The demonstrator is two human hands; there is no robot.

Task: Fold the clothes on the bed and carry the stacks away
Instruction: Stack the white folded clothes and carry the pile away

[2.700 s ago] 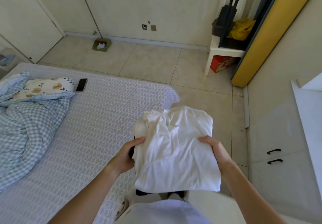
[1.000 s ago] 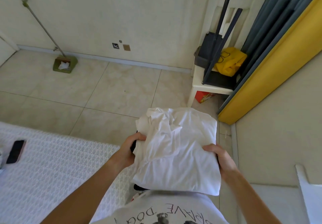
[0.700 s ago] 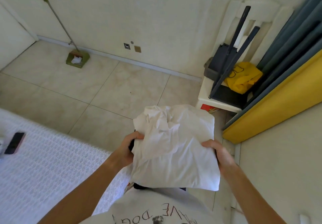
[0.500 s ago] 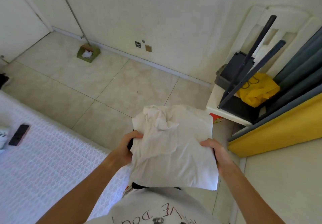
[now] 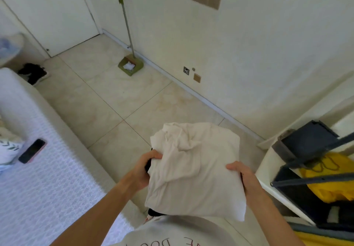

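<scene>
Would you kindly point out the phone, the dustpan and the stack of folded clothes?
phone (image 5: 32, 151), head view, middle of its dark screen.
dustpan (image 5: 130, 66), head view, its green pan on the floor.
stack of folded clothes (image 5: 193, 171), head view, middle of the white top garment.

Only the person's shirt (image 5: 172, 236) bears print, seen upside down and cut off: roughly "DOG".

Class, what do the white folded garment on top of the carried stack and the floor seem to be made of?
White folded garment: probably thin matte cotton knit; soft creases, limp edges. Floor: likely glazed ceramic or stone tile; straight joints, faint sheen, mottled beige.
</scene>
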